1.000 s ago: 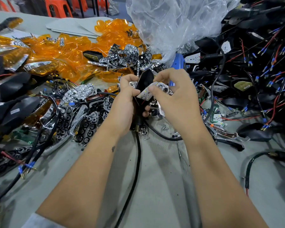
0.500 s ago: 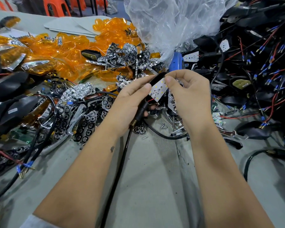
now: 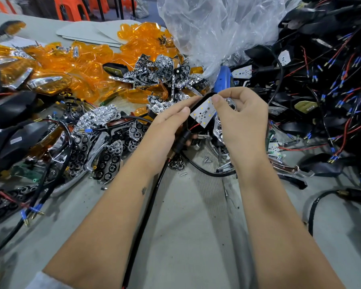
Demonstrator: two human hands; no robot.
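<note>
Pinching the LED board [image 3: 204, 111] between thumb and curled fingers, the right hand [image 3: 244, 122] holds it against the housing [image 3: 185, 134]. The left hand [image 3: 165, 128] grips the housing, two fingers stretched along its top. Both hover over the tabletop's [image 3: 196, 226] middle, with the cable [image 3: 146, 215] trailing to the near edge.

Grey table [image 3: 196, 236]; orange lenses [image 3: 88, 67]; loose screws [image 3: 206, 159]

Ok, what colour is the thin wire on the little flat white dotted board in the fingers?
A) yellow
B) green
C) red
C: a thin red wire runs from the flat white dotted board, pinched by the right hand, toward the black plastic stem that the left hand grips.
</note>
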